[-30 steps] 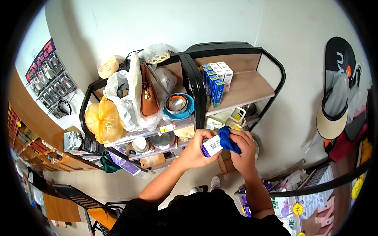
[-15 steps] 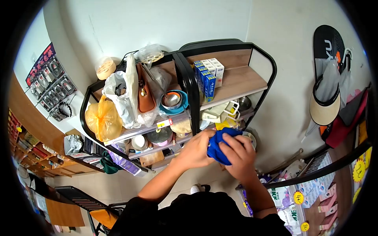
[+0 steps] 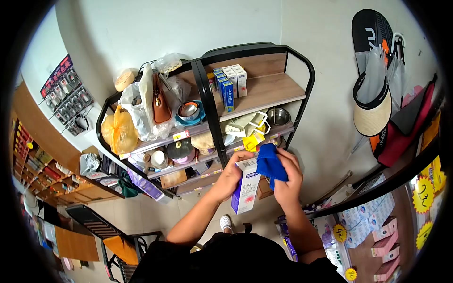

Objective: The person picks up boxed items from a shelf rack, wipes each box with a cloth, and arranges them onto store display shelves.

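Note:
My left hand (image 3: 229,180) grips a white-and-purple toothpaste box (image 3: 247,187) by its side, with the printed front and one end facing up. A bunched blue cloth (image 3: 272,163) is held in my right hand (image 3: 289,183), its edge against the upper right end of the box. Both hands are in front of the shelf unit, at about the height of its lower tiers. On the upper right shelf (image 3: 271,92) stands a short row of blue boxes (image 3: 227,96) and white boxes (image 3: 239,80).
Bags, including a yellow plastic bag (image 3: 119,131) and a brown handbag (image 3: 161,106), crowd the left shelves beside bowls (image 3: 189,111). Visors (image 3: 373,106) hang on the right wall. A goods rack (image 3: 377,203) is close on my right; a black chair (image 3: 94,225) stands at lower left.
The blue cloth has shifted off the box toward the right, and the box front now shows. My hands have moved slightly apart. The view has shifted, so the shelves appear farther left.

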The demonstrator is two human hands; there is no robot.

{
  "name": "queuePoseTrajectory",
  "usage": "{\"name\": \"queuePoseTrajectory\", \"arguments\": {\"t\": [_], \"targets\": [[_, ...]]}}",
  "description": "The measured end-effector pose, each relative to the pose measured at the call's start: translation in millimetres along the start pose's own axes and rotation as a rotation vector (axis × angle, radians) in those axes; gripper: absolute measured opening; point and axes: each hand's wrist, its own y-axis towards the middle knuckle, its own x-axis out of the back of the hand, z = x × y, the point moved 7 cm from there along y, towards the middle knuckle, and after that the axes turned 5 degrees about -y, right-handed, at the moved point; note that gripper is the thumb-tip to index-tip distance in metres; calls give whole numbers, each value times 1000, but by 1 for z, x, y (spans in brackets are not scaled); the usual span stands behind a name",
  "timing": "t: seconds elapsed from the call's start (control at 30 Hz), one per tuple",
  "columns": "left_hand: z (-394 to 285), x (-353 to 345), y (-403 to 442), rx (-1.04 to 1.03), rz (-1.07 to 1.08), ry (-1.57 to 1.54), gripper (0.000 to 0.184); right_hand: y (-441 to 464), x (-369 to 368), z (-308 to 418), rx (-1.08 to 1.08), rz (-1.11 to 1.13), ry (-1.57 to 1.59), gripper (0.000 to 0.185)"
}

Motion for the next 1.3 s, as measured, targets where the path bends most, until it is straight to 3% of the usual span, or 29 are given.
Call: {"name": "queuePoseTrajectory", "arguments": {"t": [0.03,0.1,0.23,0.3,0.5,0.7,0.97,1.13,1.23,1.3], "targets": [[3,-8,-4,45,-85,-86,67,-3,10,9,83,-17,-71,31],[14,-22,-10,118,-289,-158,68,-13,11,24,265,153,-114,46],[16,-53,-28,235,-406,-385,65,-37,11,43,314,260,-112,44],[13,-54,-36,182,-480,-344,64,-46,14,46,305,288,-117,53],[1,-27,-63,102,-691,-421,55,-113,25,58,348,458,-29,41],[-14,-34,-90,120,-691,-401,53,-161,42,68,351,444,22,36],[-2,-55,-120,94,-617,-331,58,-133,25,102,386,346,-51,37],[1,-75,-148,172,-534,-421,69,-104,12,125,351,300,-47,56],[-13,-79,-166,149,-489,-500,60,-118,10,148,370,348,-84,56],[-20,-68,-179,107,-626,-426,59,-140,13,165,362,352,-93,52]]}}
